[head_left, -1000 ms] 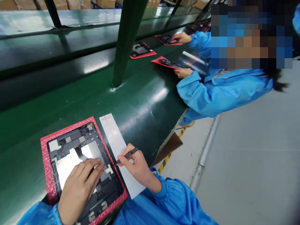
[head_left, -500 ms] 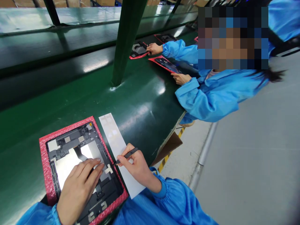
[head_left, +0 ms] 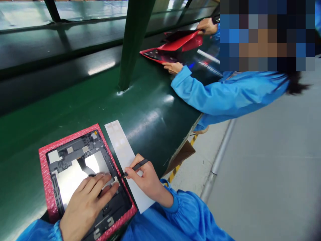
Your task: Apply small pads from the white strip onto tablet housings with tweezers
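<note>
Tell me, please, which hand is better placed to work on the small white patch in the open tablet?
The right hand: it holds the black tool tipped beside the patch. The left hand lies flat on the tablet.

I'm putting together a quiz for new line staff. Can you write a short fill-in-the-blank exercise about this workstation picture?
1. The left hand presses its fingers on the opened device, which lies in a ____ foam tray.
2. The right hand holds black ____.
3. Beside the tray lies a white ____ of stickers.
4. The belt is ____.

Missing words: red; tweezers; strip; green
</note>
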A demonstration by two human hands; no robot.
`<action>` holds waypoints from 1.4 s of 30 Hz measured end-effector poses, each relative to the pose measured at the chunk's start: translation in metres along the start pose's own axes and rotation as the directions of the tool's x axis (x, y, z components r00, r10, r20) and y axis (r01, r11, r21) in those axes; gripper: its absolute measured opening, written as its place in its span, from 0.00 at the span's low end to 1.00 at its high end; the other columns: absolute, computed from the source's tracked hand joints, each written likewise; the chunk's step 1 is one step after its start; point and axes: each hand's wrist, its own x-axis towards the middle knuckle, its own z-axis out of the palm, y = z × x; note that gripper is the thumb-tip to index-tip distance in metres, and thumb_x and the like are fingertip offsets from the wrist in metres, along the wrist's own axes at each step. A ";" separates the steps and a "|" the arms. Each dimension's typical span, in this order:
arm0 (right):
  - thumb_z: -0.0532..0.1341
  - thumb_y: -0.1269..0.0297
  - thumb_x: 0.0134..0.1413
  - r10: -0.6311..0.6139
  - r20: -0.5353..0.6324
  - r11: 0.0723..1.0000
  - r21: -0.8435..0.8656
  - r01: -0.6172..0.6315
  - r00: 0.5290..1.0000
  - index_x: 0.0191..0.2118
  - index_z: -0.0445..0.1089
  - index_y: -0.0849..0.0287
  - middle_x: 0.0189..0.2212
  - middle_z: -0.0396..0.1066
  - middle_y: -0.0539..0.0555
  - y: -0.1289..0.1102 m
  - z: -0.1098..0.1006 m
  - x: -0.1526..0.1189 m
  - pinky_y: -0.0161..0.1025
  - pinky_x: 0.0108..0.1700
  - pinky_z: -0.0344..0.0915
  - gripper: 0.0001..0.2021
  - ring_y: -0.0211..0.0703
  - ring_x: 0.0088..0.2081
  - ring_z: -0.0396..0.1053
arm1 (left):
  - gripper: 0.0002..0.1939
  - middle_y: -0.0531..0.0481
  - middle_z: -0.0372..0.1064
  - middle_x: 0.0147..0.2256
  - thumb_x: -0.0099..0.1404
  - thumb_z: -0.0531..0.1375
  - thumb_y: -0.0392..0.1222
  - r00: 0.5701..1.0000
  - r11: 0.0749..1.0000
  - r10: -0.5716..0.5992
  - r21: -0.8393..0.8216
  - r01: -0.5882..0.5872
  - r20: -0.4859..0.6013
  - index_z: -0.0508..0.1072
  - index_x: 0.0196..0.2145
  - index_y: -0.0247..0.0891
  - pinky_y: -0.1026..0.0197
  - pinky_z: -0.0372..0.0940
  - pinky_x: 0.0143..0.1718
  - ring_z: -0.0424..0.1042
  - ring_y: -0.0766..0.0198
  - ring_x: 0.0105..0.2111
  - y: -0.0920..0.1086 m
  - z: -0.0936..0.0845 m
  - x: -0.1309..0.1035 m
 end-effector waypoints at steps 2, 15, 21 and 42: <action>0.61 0.63 0.57 -0.014 -0.006 1.000 -0.016 0.014 1.000 0.27 0.64 0.56 0.23 0.69 0.47 0.001 0.000 0.000 0.32 0.25 0.64 0.09 0.39 0.25 0.74 | 0.23 0.49 0.69 0.50 0.74 0.39 0.38 1.000 1.000 -0.002 0.002 0.002 -0.010 0.69 0.54 0.46 0.54 0.53 0.50 0.63 0.58 0.51 0.001 0.001 0.000; 0.59 0.48 0.58 0.061 -0.106 0.977 0.210 -0.038 0.992 0.31 0.59 0.55 0.23 0.64 0.46 0.006 0.002 -0.003 0.33 0.21 0.66 0.17 0.43 0.23 0.76 | 0.24 0.50 0.70 0.48 0.72 0.40 0.36 1.000 0.997 -0.015 0.074 0.016 -0.015 0.71 0.53 0.50 0.56 0.56 0.47 0.66 0.59 0.49 0.000 -0.009 0.008; 0.58 0.48 0.60 0.018 -0.110 0.974 0.225 0.007 0.994 0.36 0.67 0.57 0.24 0.69 0.48 0.011 0.004 0.000 0.34 0.24 0.68 0.16 0.39 0.23 0.73 | 0.25 0.46 0.69 0.50 0.69 0.43 0.31 0.999 0.992 -0.033 0.118 0.033 0.000 0.67 0.57 0.49 0.54 0.58 0.47 0.66 0.56 0.50 -0.001 -0.005 0.005; 0.56 0.83 0.43 -0.221 0.171 0.945 -0.207 0.254 0.960 0.61 0.56 0.51 0.59 0.63 0.54 -0.020 0.033 -0.010 0.50 0.61 0.58 0.37 0.48 0.58 0.60 | 0.13 0.46 0.72 0.44 0.70 0.52 0.37 0.993 0.998 0.012 0.055 -0.006 -0.121 0.70 0.49 0.35 0.56 0.61 0.44 0.70 0.58 0.45 -0.009 0.005 0.003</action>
